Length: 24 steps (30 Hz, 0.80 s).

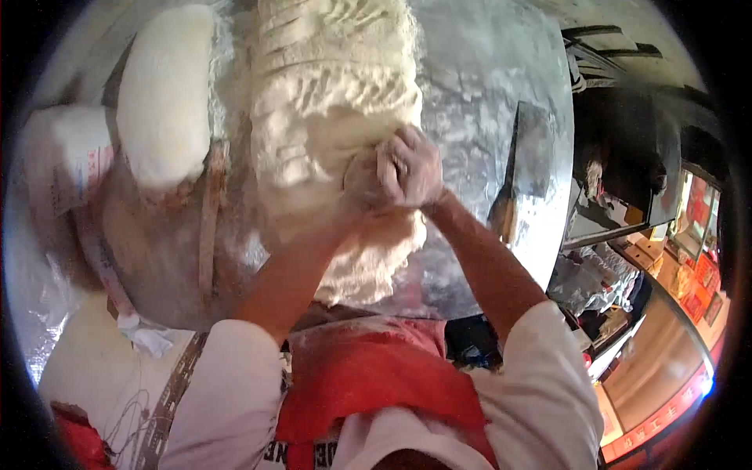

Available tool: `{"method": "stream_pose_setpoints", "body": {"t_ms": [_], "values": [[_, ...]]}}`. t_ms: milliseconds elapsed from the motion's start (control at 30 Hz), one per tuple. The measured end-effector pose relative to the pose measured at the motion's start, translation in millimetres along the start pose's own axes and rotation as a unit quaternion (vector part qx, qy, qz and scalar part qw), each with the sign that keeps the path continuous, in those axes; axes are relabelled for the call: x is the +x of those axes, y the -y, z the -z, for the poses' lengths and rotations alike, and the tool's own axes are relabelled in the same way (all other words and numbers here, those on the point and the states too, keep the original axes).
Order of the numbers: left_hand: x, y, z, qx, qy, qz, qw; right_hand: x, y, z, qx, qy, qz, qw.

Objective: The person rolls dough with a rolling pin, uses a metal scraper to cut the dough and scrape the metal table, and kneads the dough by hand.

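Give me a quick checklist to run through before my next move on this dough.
1. Hands together at the dough: ok. Your left hand and right hand meet there, the right one's fingers looking curled.
2. White sleeves clear of the dough: ok. Both end short of it.
3. Flat-bladed tool clear: ok. It lies to the right, apart from the dough.
4. Wooden stick clear: ok. It lies to the left, apart from the dough.
5. Dough surface even: not ok. It is ridged and lumpy.
6. Near end fully on the table: cannot tell. It comes close to the near edge.
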<state>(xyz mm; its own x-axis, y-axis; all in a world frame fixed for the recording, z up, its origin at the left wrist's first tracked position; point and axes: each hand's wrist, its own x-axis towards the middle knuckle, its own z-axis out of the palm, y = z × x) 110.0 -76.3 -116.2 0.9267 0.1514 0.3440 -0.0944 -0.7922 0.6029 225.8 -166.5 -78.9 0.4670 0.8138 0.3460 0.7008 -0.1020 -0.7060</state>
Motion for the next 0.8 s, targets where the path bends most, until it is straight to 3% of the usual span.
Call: {"method": "stream_pose_setpoints", "body": {"t_ms": [33,67,133,167,200,267,333,367,433,467,533,567,600,633,667,733,767,800], "values": [[-0.2,3.5,-15.7,0.134,0.065,0.049,0.988,3.4,1.8,5.5,0.006,0.042,-0.019,0.999],[6.4,7.1,-17.3,0.121,0.085,0.058,0.987,11.9,-0.7,6.2,-0.001,0.032,-0.002,0.999],[1.1,1.3,-11.6,-0.040,0.131,0.120,0.983,-4.0,18.1,-2.1,-0.060,-0.006,-0.082,0.995],[-7.2,-1.1,-13.9,-0.146,0.152,0.169,0.963,3.5,45.4,4.0,-0.002,-0.005,-0.213,0.977],[-24.1,-10.4,-16.8,-0.232,0.133,0.196,0.943,-1.6,57.2,10.3,-0.001,-0.005,-0.204,0.979],[-88.7,-43.9,-27.2,-0.356,0.055,0.227,0.905,-40.9,92.8,24.0,0.073,0.226,-0.276,0.931],[-156.8,-60.9,-51.7,-0.406,-0.048,0.239,0.881,-103.4,107.2,-23.1,-0.029,-0.025,-0.040,0.998],[-157.2,-53.7,-52.0,-0.407,-0.049,0.240,0.880,-108.3,97.7,-30.3,-0.030,-0.022,-0.040,0.999],[-151.5,-37.4,-45.2,-0.431,0.022,0.148,0.890,-112.6,78.3,-36.1,0.044,-0.129,0.134,0.982],[-159.3,-61.5,-50.7,-0.022,0.071,0.147,0.986,-132.1,92.2,-31.9,0.053,-0.119,0.118,0.984],[-129.9,-73.9,-11.9,-0.020,0.075,0.109,0.991,-104.6,88.5,-21.0,-0.092,0.038,0.067,0.993],[-109.3,-69.6,5.2,-0.011,0.057,0.098,0.993,-82.8,91.9,-17.5,-0.100,0.030,0.086,0.991],[-99.5,-69.3,19.7,0.070,0.043,-0.018,0.996,-70.7,103.2,-16.0,-0.017,0.080,-0.062,0.995],[-95.2,-65.5,29.6,0.148,0.035,-0.126,0.980,-63.4,110.2,-18.3,0.070,0.132,-0.215,0.965],[-68.1,-65.1,60.5,-0.112,0.256,0.215,0.936,-40.6,120.2,-13.1,0.015,0.168,-0.139,0.976],[-68.5,-32.1,75.7,-0.094,0.007,0.132,0.987,6.9,149.6,-21.3,0.022,0.104,-0.120,0.987],[-85.7,-1.8,54.2,-0.305,-0.003,0.229,0.925,13.4,136.9,-48.7,0.015,0.136,-0.198,0.971],[-86.7,1.2,53.4,-0.306,-0.006,0.233,0.923,12.6,115.3,-68.8,0.008,0.075,-0.014,0.997]]}}
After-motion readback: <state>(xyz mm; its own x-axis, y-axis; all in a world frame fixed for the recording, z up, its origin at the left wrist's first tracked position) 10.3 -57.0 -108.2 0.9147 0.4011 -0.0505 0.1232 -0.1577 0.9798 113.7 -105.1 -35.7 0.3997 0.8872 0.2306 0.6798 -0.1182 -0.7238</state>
